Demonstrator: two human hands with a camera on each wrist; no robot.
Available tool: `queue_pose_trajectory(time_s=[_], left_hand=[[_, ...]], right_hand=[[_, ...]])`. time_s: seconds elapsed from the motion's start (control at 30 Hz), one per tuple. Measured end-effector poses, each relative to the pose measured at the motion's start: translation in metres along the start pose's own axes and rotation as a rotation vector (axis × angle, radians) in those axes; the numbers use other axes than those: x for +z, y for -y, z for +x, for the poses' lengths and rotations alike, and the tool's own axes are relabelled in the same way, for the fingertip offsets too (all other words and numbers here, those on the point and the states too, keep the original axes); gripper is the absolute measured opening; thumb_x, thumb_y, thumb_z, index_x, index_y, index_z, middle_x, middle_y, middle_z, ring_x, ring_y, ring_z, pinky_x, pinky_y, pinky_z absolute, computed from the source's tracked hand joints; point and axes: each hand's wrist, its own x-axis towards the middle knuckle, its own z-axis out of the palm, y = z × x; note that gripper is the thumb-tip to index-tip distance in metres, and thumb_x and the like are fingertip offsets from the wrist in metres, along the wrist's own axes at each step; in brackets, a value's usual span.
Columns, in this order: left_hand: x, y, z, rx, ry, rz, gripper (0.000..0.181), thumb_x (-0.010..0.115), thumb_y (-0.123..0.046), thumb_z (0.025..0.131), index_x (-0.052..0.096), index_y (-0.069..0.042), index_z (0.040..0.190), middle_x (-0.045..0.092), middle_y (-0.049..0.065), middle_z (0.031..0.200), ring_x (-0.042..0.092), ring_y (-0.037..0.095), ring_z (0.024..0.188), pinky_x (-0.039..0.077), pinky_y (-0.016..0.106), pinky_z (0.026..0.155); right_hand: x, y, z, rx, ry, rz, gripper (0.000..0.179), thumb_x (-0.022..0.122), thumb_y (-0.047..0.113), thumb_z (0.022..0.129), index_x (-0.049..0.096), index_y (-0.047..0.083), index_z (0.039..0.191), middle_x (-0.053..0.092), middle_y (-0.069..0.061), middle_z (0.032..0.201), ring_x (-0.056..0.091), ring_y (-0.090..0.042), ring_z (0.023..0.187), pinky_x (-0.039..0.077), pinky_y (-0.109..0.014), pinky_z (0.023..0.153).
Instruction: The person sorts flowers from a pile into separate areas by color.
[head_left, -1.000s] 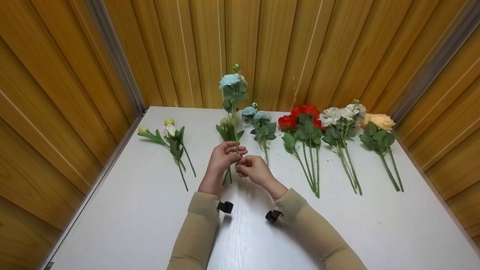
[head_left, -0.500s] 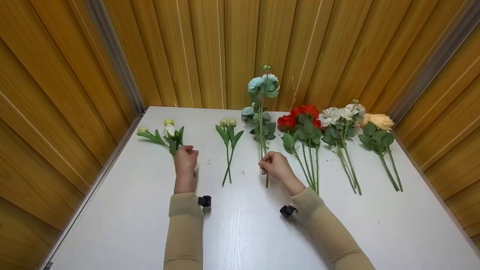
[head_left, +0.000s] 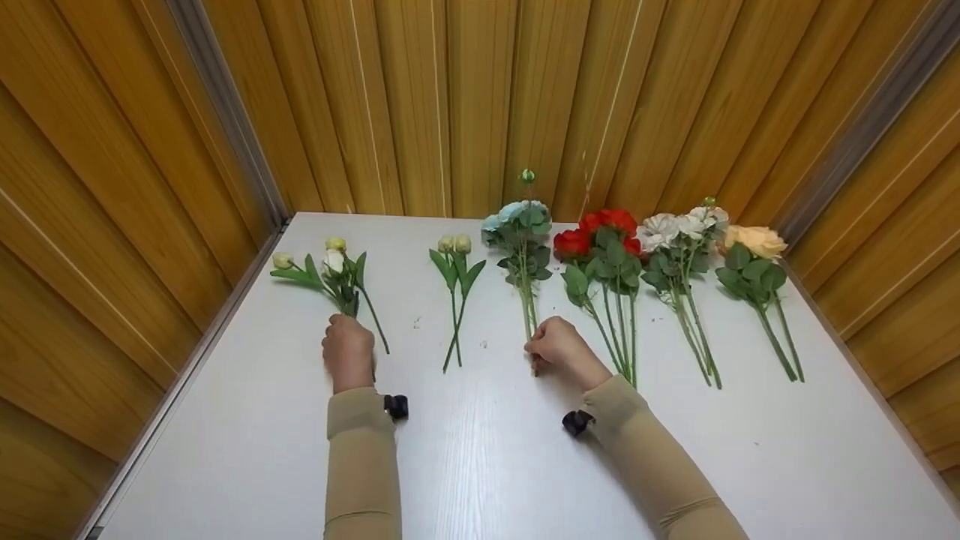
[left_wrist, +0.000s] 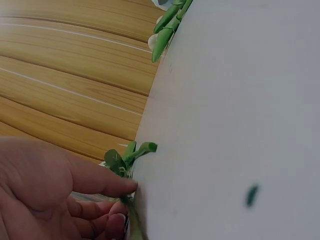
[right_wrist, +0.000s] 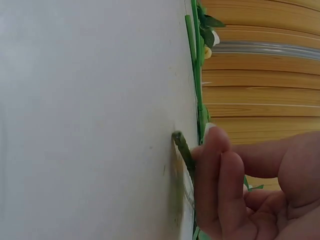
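At the left of the head view, my left hand [head_left: 349,352] grips the stems of white and yellow-green tulips [head_left: 335,262] lying on the white table [head_left: 465,465]. In the left wrist view, a green stem [left_wrist: 134,220] shows between the thumb and curled fingers. My right hand [head_left: 566,349] pinches the lower stem of a pale blue rose [head_left: 517,212], low over the table beside another blue rose; the two overlap. In the right wrist view, the cut end of that stem [right_wrist: 183,147] sticks out past the fingertips. Between the hands lie two crossed tulips [head_left: 454,262].
Right of the blue roses lie red roses [head_left: 611,225], white flowers [head_left: 686,227] and peach roses [head_left: 754,242], their stems toward me. Wood-patterned walls [head_left: 480,105] enclose the table at the back and sides. Small crumbs [head_left: 417,322] dot the tabletop.
My left hand let go of the blue rose, moved left and down, and took hold of the tulip stems. My right hand carried the blue rose right and lowered it beside the other one.
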Motion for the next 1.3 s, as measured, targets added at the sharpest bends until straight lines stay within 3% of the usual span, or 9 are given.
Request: queue_pose_trajectory(time_s=[0.2,0.3,0.37,0.53,0.7,0.83,1.03,1.17,1.3], left_hand=[[-0.007,0.003,0.003,-0.027,0.071,-0.105,0.028,0.035,-0.002,0.094,0.056,0.011,0.106,0.063,0.032,0.108,0.061,0.043,0.098,0.051,0.057,0.087],[-0.011,0.007,0.007,-0.054,0.082,-0.164,0.019,0.038,-0.003,0.094,0.056,0.004,0.092,0.06,0.022,0.092,0.052,0.032,0.083,0.05,0.046,0.077],[-0.013,0.009,0.011,-0.08,0.085,-0.218,0.016,0.045,-0.002,0.094,0.059,0.005,0.091,0.062,0.017,0.083,0.055,0.025,0.074,0.051,0.037,0.069],[-0.019,0.011,0.018,-0.187,0.139,-0.464,0.026,0.053,0.003,0.096,0.066,0.015,0.114,0.072,0.01,0.071,0.067,0.01,0.056,0.055,0.022,0.052],[-0.021,0.006,0.017,-0.222,0.119,-0.591,0.035,0.052,-0.001,0.102,0.056,0.011,0.134,0.076,0.02,0.099,0.071,0.009,0.064,0.06,0.023,0.061],[-0.021,-0.003,0.014,-0.182,0.081,-0.63,0.035,0.054,-0.004,0.103,0.055,0.007,0.137,0.073,0.026,0.116,0.073,0.012,0.072,0.063,0.029,0.07],[-0.017,-0.027,0.004,-0.04,0.059,-0.598,0.027,0.059,-0.005,0.101,0.063,0.005,0.126,0.076,0.024,0.111,0.075,0.014,0.078,0.061,0.027,0.07],[-0.008,-0.053,-0.008,0.073,0.127,-0.598,0.022,0.061,-0.003,0.1,0.065,0.005,0.121,0.076,0.024,0.107,0.076,0.017,0.082,0.058,0.023,0.068],[0.004,-0.081,-0.026,0.143,0.222,-0.568,0.019,0.065,-0.003,0.099,0.067,0.003,0.117,0.077,0.02,0.103,0.077,0.019,0.084,0.059,0.024,0.067]], right_hand=[[0.0,0.003,0.0,0.024,0.023,-0.036,0.034,0.068,0.017,0.097,0.063,0.007,0.065,0.062,-0.002,0.051,0.062,-0.016,0.045,0.052,-0.026,0.05],[0.002,0.002,-0.001,0.029,0.022,-0.046,0.033,0.068,0.02,0.098,0.063,0.006,0.069,0.062,-0.004,0.053,0.062,-0.016,0.044,0.055,-0.029,0.049],[0.003,0.001,-0.001,0.039,0.017,-0.042,0.032,0.068,0.019,0.098,0.061,0.006,0.07,0.063,-0.004,0.055,0.062,-0.016,0.045,0.056,-0.03,0.049],[0.004,0.001,-0.001,0.057,-0.004,-0.043,0.032,0.067,0.018,0.098,0.057,0.008,0.07,0.063,-0.005,0.057,0.062,-0.016,0.045,0.056,-0.03,0.047],[0.002,0.007,-0.003,0.013,-0.061,-0.11,0.031,0.064,0.021,0.1,0.058,0.009,0.072,0.061,-0.005,0.055,0.06,-0.017,0.046,0.051,-0.029,0.047],[0.002,0.015,-0.007,-0.026,-0.093,-0.128,0.028,0.063,0.024,0.102,0.06,0.008,0.079,0.061,-0.005,0.06,0.06,-0.018,0.049,0.048,-0.028,0.05],[0.007,0.04,-0.005,-0.054,-0.073,-0.075,0.024,0.065,0.027,0.102,0.071,0.004,0.1,0.07,-0.009,0.075,0.065,-0.017,0.059,0.05,-0.027,0.054],[0.012,0.06,0.003,-0.16,-0.06,0.028,0.022,0.066,0.023,0.101,0.074,0.004,0.108,0.075,-0.011,0.09,0.071,-0.015,0.073,0.058,-0.029,0.067],[0.018,0.077,0.013,-0.244,-0.072,0.152,0.021,0.066,0.019,0.101,0.076,0.004,0.112,0.078,-0.013,0.098,0.075,-0.018,0.081,0.06,-0.031,0.075]])
